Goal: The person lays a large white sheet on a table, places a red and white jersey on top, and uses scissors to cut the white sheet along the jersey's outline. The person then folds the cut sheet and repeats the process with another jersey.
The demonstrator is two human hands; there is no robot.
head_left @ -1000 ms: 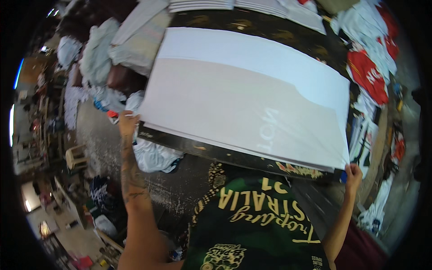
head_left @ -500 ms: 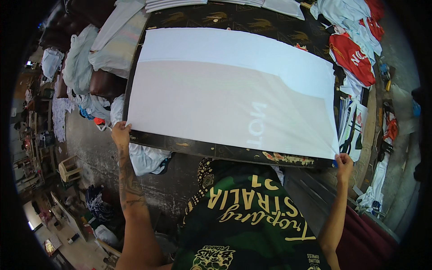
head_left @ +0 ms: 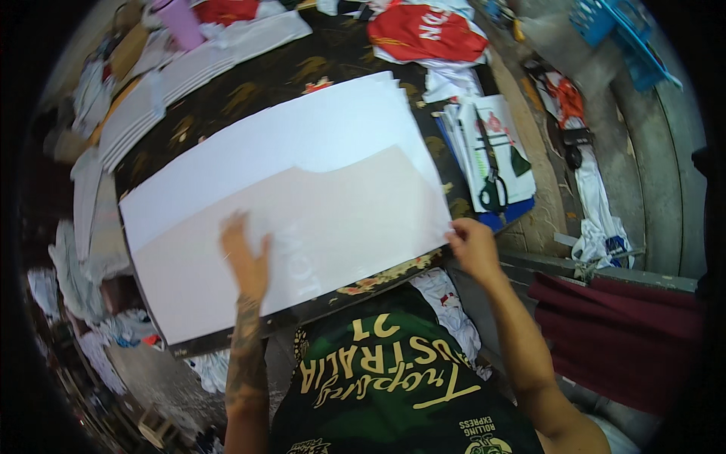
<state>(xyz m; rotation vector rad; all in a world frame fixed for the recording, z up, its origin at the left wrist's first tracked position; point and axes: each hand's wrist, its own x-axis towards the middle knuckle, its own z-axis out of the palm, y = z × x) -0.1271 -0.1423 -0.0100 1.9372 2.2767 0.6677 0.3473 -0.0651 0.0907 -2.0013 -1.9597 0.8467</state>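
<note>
A white cloth [head_left: 227, 181] lies spread over a dark, patterned table [head_left: 265, 98]. Its near part looks greyer, with pale reversed lettering faintly visible; I cannot tell whether that is a second layer or a shadow. My left hand [head_left: 246, 250], smeared by motion, is over the middle of the cloth with fingers stretched and thumb apart. At the near right corner my right hand [head_left: 474, 246] has its fingers pinched on the cloth's edge.
Beyond the right edge of the cloth, dark-handled scissors [head_left: 493, 189] rest on a stack of papers [head_left: 507, 121]. Folded white cloths [head_left: 219, 64] line the far left edge. A red garment [head_left: 427, 34] lies at the far side, and a blue plastic basket [head_left: 620, 38] stands far right.
My left hand has let go of the near left corner and moved in over the cloth. My right hand still pinches its corner. The view has swung to the right.
</note>
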